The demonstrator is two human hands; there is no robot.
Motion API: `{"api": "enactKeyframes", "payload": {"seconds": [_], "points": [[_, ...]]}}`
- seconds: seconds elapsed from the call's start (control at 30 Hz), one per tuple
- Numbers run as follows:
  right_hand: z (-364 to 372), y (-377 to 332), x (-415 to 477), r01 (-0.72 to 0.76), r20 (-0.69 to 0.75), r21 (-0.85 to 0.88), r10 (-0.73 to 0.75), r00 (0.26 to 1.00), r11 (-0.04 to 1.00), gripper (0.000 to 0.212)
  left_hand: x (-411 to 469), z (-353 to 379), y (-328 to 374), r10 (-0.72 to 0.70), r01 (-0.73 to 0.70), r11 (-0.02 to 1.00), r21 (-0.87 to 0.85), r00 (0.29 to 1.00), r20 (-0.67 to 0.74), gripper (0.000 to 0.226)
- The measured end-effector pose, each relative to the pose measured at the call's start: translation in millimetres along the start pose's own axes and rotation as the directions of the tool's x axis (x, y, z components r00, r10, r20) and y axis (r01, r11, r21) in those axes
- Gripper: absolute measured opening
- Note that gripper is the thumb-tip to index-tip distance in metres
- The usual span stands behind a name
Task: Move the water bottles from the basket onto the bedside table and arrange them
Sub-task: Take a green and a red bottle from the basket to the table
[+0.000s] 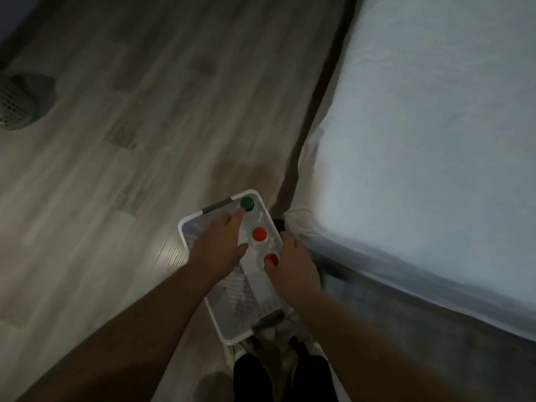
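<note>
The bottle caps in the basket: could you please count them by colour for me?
Green cap: 1
Red caps: 2
Total: 3

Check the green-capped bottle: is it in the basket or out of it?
In. The green-capped bottle stands inside the basket rim, cap up, next to two red-capped bottles.
</note>
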State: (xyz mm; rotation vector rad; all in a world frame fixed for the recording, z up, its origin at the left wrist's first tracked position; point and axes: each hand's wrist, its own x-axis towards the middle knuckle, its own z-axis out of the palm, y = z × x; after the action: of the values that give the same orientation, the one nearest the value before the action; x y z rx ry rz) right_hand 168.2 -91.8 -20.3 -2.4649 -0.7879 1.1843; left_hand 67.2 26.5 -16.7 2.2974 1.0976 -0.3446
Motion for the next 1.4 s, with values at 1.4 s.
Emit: {"api": "enactKeyframes", "payload": {"seconds": [1.4], "points": [[-125,-60,-276,0.228,-0.407,0.325,-0.082,0.910,0.918,0.027,-235,-191,60,0.163,-0.252,0.919,-0.303,0.943,-0.289,0.027]]}}
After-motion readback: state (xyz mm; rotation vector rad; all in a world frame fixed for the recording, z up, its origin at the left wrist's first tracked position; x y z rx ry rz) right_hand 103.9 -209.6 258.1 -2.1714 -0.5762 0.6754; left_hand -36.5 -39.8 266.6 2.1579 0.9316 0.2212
